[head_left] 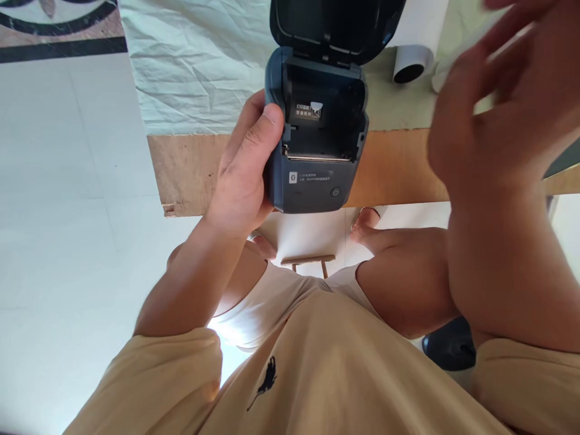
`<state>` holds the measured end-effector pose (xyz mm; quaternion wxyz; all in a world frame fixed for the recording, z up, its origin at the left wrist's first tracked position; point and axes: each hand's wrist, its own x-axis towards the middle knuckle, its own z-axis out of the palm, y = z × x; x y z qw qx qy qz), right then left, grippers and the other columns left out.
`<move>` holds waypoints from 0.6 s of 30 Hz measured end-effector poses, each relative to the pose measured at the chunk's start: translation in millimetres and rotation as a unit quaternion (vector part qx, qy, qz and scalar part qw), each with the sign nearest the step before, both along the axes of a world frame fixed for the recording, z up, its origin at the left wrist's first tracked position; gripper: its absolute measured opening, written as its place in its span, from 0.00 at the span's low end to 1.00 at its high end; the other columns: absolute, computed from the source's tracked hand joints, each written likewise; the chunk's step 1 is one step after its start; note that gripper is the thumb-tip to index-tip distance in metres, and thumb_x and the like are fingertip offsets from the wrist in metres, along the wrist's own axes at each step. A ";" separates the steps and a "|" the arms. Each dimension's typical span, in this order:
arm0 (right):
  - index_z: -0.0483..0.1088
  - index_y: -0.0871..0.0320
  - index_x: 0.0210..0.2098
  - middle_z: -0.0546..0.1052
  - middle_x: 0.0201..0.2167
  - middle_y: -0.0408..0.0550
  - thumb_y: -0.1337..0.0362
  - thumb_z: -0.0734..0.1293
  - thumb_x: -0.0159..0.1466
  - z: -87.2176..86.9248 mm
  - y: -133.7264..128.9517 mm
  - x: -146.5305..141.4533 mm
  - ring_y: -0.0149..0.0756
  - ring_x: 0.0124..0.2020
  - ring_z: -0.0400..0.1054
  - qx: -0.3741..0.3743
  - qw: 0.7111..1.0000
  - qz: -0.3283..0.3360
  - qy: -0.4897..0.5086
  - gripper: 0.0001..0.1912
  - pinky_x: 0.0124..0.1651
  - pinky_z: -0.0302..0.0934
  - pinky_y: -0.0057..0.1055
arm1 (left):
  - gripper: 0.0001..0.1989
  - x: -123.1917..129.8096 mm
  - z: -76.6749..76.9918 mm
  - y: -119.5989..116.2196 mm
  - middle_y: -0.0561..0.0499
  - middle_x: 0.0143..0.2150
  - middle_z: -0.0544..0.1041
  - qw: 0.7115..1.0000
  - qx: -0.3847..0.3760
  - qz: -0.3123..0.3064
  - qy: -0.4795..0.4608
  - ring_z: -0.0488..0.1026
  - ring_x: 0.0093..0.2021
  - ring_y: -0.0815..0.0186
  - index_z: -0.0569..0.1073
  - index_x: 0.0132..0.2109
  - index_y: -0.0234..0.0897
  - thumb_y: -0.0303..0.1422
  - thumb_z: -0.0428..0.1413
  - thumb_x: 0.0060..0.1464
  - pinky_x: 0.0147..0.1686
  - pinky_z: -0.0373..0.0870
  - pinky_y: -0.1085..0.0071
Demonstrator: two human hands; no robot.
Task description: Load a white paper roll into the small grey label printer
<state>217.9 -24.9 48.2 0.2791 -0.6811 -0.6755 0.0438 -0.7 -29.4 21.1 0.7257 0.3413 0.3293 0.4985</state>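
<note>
My left hand (247, 160) is wrapped round the left side of a dark blue portable label printer (312, 184), its thumb on the side edge. The printer's black lid (338, 24) stands raised, and no roll shows in the bay. Inside the bay is a small printed label (309, 111); a power button (335, 192) sits on the front. At the upper right my right hand (493, 90) is raised, away from the printer. Its fingers are blurred and partly cut off by the frame, so I cannot make out whether they hold anything.
A white roll (419, 42) with a dark open end lies on the table behind the printer. Pale green cloth (194, 66) covers the wooden table (399, 166) back from its front edge. Below are my legs, a small wooden stool (308, 260) and a black object (451, 344).
</note>
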 end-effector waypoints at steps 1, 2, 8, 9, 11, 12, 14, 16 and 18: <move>0.67 0.57 0.49 0.70 0.39 0.42 0.62 0.56 0.62 1.5 -2.2 -5.8 0.30 0.37 0.67 -0.001 0.998 0.037 -0.048 0.18 0.46 0.61 0.32 | 0.08 -0.6 -0.1 0.2 0.54 0.47 0.77 1.000 0.000 -0.001 0.006 0.68 0.56 0.52 0.72 0.41 0.48 0.40 0.51 0.58 0.43 0.69 0.58; 0.66 0.58 0.50 0.69 0.40 0.43 0.63 0.56 0.61 2.7 -3.5 -10.9 0.29 0.37 0.67 -0.005 0.994 0.060 -0.091 0.19 0.43 0.61 0.31 | 0.08 -0.9 -0.2 0.4 0.54 0.47 0.77 1.000 -0.003 -0.001 0.012 0.68 0.57 0.53 0.72 0.42 0.49 0.40 0.50 0.58 0.44 0.69 0.58; 0.55 0.55 0.59 0.60 0.52 0.55 0.60 0.57 0.61 2.3 3.1 -25.1 0.45 0.56 0.60 -0.082 0.980 0.033 -0.176 0.26 0.46 0.63 0.41 | 0.10 0.0 0.8 0.9 0.52 0.46 0.77 1.000 0.002 -0.001 0.018 0.68 0.57 0.52 0.73 0.43 0.48 0.42 0.51 0.57 0.42 0.69 0.58; 0.53 0.53 0.60 0.60 0.54 0.55 0.59 0.57 0.62 0.8 5.2 -26.1 0.47 0.56 0.60 -0.105 0.978 0.031 -0.178 0.27 0.47 0.63 0.44 | 0.09 0.0 1.3 0.8 0.52 0.45 0.77 1.000 0.000 0.002 0.021 0.68 0.56 0.53 0.73 0.42 0.48 0.41 0.50 0.57 0.42 0.69 0.59; 0.53 0.48 0.60 0.58 0.58 0.54 0.56 0.58 0.62 -3.0 9.2 -28.1 0.49 0.53 0.63 -0.152 0.971 0.012 -0.183 0.27 0.46 0.63 0.48 | 0.09 -0.2 2.3 0.5 0.54 0.45 0.78 0.999 -0.014 -0.001 0.032 0.69 0.55 0.55 0.72 0.42 0.49 0.41 0.50 0.58 0.41 0.69 0.61; 0.54 0.45 0.60 0.58 0.58 0.52 0.54 0.58 0.62 -5.0 11.0 -28.9 0.49 0.52 0.64 -0.174 0.966 -0.002 -0.188 0.26 0.46 0.63 0.49 | 0.09 -0.3 2.8 0.4 0.54 0.45 0.78 0.999 -0.018 -0.003 0.036 0.69 0.55 0.55 0.72 0.43 0.50 0.41 0.51 0.57 0.40 0.70 0.61; 0.57 0.43 0.58 0.59 0.58 0.51 0.51 0.57 0.62 -8.3 13.9 -29.9 0.50 0.50 0.65 -0.198 0.959 -0.022 -0.200 0.24 0.45 0.63 0.51 | 0.09 0.1 3.3 0.1 0.54 0.45 0.78 0.999 -0.018 -0.002 0.038 0.69 0.54 0.55 0.72 0.43 0.50 0.42 0.51 0.57 0.39 0.70 0.62; 0.60 0.44 0.55 0.62 0.56 0.50 0.50 0.57 0.62 -9.2 15.0 -30.0 0.50 0.50 0.66 -0.199 0.958 -0.025 -0.206 0.22 0.45 0.63 0.51 | 0.09 1.3 3.5 -0.1 0.54 0.45 0.77 0.999 -0.008 0.011 0.035 0.70 0.54 0.55 0.73 0.41 0.48 0.41 0.50 0.57 0.39 0.69 0.62; 0.61 0.45 0.53 0.63 0.54 0.48 0.51 0.57 0.62 -6.8 13.2 -29.7 0.48 0.48 0.67 -0.195 0.958 -0.020 -0.211 0.20 0.43 0.64 0.48 | 0.08 2.9 3.5 -0.3 0.53 0.45 0.77 0.999 0.001 0.018 0.027 0.70 0.53 0.55 0.73 0.39 0.47 0.40 0.50 0.58 0.38 0.69 0.62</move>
